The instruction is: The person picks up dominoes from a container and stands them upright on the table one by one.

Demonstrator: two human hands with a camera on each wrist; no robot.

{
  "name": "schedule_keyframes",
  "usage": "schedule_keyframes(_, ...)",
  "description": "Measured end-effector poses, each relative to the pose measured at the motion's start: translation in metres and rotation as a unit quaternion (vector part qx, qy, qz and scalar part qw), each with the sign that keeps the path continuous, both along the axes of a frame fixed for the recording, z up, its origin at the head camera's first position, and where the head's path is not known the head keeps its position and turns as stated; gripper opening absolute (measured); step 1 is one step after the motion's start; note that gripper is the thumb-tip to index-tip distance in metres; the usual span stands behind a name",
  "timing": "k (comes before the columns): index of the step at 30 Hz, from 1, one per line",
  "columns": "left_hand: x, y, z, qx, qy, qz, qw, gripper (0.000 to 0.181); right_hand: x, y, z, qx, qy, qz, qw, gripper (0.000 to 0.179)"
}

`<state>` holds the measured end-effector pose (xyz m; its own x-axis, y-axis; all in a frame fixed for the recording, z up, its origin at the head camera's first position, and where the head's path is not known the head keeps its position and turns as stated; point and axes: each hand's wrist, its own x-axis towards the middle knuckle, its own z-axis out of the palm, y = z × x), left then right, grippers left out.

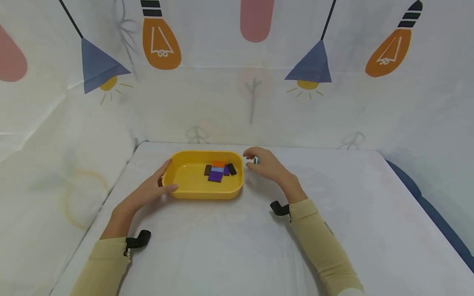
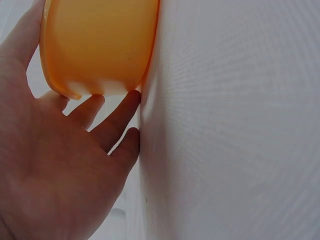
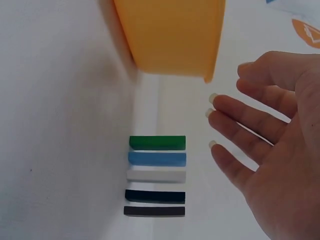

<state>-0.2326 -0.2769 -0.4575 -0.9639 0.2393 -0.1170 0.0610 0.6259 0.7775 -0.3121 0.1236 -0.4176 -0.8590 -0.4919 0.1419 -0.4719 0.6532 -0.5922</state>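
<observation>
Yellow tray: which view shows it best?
Head view: it shows nearly the whole yellow tray and the tiles inside. The left wrist view shows only part of its outside, by the left hand; the right wrist view, only the other end's outside.

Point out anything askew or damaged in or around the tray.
No damage shows. The pieces in the yellow tray look askew, lying jumbled at different angles, whereas the five blocks outside form a neat row.

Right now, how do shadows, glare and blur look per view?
Head: soft shadows on the white table, no strong glare off the yellow tray. Left wrist: faint ripple pattern across the table, left hand dimly lit. Right wrist: soft shadow beside the tray, row of blocks fairly crisp.
</observation>
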Motion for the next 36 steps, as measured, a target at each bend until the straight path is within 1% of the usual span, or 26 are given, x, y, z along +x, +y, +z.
schedule_keyframes(6,0.001,0.002,0.001,-0.006,-0.002,0.001,1.0000,0.097,0.002,-0.009,0.002,0.029,0.011,0.013,0.9994,0.033)
schedule_keyframes(12,0.000,0.002,0.000,-0.005,-0.005,-0.004,1.0000,0.097,0.005,-0.014,0.003,0.044,0.021,0.006,0.9988,0.030)
schedule_keyframes(17,0.002,-0.001,0.003,-0.009,-0.005,-0.002,0.9999,0.098,0.006,-0.025,0.009,0.049,0.054,0.033,0.9968,0.027)
schedule_keyframes(20,0.002,0.002,0.004,-0.010,-0.004,-0.007,0.9999,0.098,0.007,-0.030,0.010,0.073,0.060,0.040,0.9947,0.026)
schedule_keyframes(23,0.003,0.004,0.003,-0.014,-0.006,-0.006,0.9999,0.098,0.006,-0.038,0.011,0.104,0.050,0.045,0.9923,0.027)
schedule_keyframes(28,0.002,0.004,0.001,-0.016,-0.005,-0.003,0.9998,0.098,0.005,-0.050,0.011,0.150,0.046,0.057,0.9860,0.030)
schedule_keyframes(33,0.001,0.002,0.001,-0.015,-0.004,0.000,0.9999,0.098,0.004,-0.060,0.006,0.195,0.083,0.046,0.9763,0.029)
schedule_keyframes(36,0.001,0.002,0.001,-0.015,-0.002,0.001,0.9999,0.098,0.003,-0.065,0.003,0.228,0.106,0.029,0.9675,0.030)
